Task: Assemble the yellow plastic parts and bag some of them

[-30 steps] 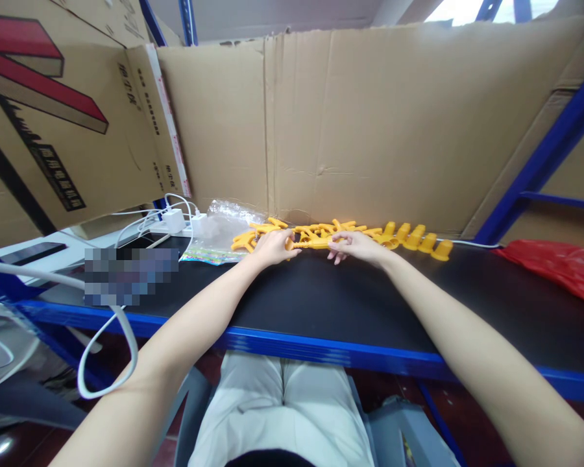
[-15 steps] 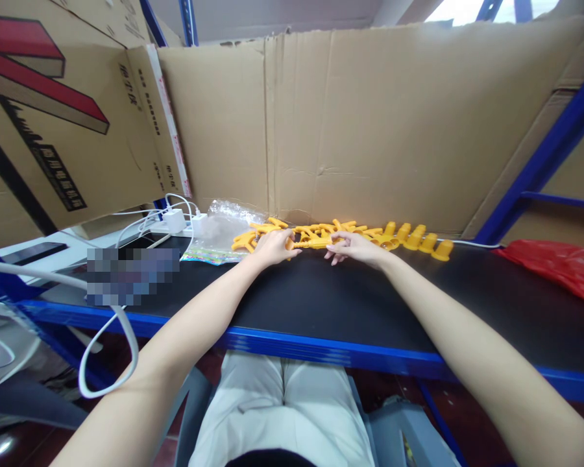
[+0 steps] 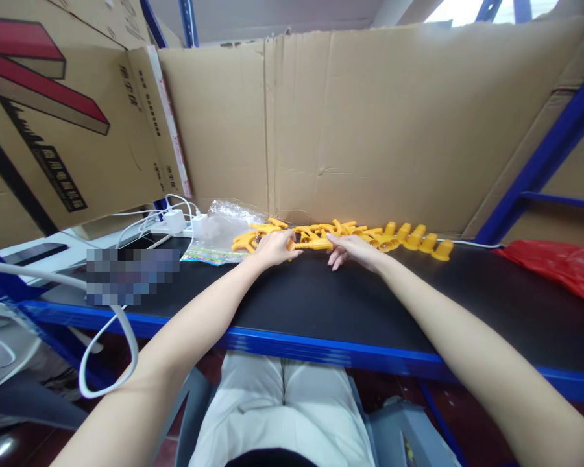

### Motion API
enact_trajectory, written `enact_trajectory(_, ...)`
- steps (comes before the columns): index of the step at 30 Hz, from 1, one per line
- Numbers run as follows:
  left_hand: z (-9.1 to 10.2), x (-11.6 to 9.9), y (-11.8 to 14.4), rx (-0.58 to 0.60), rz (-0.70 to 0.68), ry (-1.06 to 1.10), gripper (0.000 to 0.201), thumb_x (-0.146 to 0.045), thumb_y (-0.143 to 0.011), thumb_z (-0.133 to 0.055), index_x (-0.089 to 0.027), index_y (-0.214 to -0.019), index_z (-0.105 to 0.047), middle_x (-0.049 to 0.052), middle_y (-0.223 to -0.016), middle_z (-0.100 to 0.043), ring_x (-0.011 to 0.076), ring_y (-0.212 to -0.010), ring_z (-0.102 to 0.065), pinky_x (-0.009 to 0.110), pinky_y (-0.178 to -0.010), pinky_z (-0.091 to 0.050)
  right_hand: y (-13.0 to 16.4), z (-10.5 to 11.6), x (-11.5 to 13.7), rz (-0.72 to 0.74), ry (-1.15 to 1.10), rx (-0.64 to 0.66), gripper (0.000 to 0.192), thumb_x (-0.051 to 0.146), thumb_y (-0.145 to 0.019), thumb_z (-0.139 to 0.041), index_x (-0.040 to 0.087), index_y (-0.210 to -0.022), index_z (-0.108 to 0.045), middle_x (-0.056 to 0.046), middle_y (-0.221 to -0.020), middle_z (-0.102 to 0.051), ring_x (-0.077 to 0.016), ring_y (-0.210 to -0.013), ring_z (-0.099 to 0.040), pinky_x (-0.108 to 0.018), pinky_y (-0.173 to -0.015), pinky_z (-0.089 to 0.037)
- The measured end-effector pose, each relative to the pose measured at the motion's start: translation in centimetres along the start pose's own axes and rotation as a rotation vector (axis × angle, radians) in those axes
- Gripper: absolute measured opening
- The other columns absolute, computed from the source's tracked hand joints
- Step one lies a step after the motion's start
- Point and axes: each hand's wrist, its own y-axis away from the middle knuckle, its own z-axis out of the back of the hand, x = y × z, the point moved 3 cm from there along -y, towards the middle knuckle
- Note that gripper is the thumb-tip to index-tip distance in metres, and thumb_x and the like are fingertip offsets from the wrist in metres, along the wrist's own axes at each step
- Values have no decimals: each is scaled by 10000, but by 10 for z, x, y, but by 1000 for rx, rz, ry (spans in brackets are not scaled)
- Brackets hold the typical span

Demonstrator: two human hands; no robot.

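My left hand (image 3: 276, 248) is closed around the cup-like end of a yellow plastic piece with a handle (image 3: 320, 244). The piece lies level across the gap between my hands, its handle towards the right. At the handle's right end are the bent thumb and forefinger of my right hand (image 3: 353, 251), pinching it; the other fingers curl below. Just behind both hands spreads a pile of yellow branched plastic pieces (image 3: 340, 227). Several yellow cups (image 3: 427, 243) stand upside down to the right of it. My left fingers hide part of the held piece.
A clear plastic bag (image 3: 224, 227) lies left of the pile, near white chargers and cables (image 3: 175, 222). A red plastic bag (image 3: 555, 266) rests at the right. Cardboard (image 3: 370, 130) walls the back, and a blue rail (image 3: 321, 350) edges the black shelf.
My right hand has shifted slightly, with its thumb and forefinger now at the end of the handle. My left hand keeps its hold, almost still.
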Motion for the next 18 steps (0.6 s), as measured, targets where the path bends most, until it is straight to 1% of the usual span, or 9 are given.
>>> enact_trajectory(2,0,0,0,3,4,1,376,-497,-728,-602,-216,-976,-581,38,-872,-657,198,-809,-609,271,-684,-429,1,0,0,-19,12,-6,534,612,-837,-416,107,-781,-581,-145,-660,-665,-168,-500,-632,-285,-526,-534)
enact_trajectory(4,-1,1,-1,3,10,-2,378,-498,-726,-603,-216,-977,-582,40,-872,-656,199,-806,-609,273,-686,-432,1,1,0,-24,2,0,526,606,-836,-426,104,-838,-586,-148,-716,-678,-164,-511,-637,-276,-519,-536)
enact_trajectory(8,-2,4,-2,-7,6,-16,365,-487,-729,-604,-215,-971,-584,40,-868,-655,200,-798,-610,277,-686,-438,0,4,-2,19,-68,46,409,483,-826,-558,135,-1043,-555,-136,-944,-685,-152,-632,-669,-261,-594,-558)
enact_trajectory(11,-2,6,-2,-13,15,-21,373,-482,-726,-611,-211,-981,-584,40,-865,-655,196,-795,-609,274,-691,-438,-2,5,-4,38,-97,59,415,387,-811,-620,143,-1128,-512,-133,-980,-677,-151,-676,-675,-269,-639,-565)
enact_trajectory(18,-2,5,-2,-14,6,-13,370,-489,-729,-608,-219,-981,-581,33,-847,-652,199,-784,-611,276,-682,-439,-2,5,-4,4,-131,41,293,356,-834,-596,133,-1021,-561,-123,-945,-686,-141,-662,-670,-257,-638,-560)
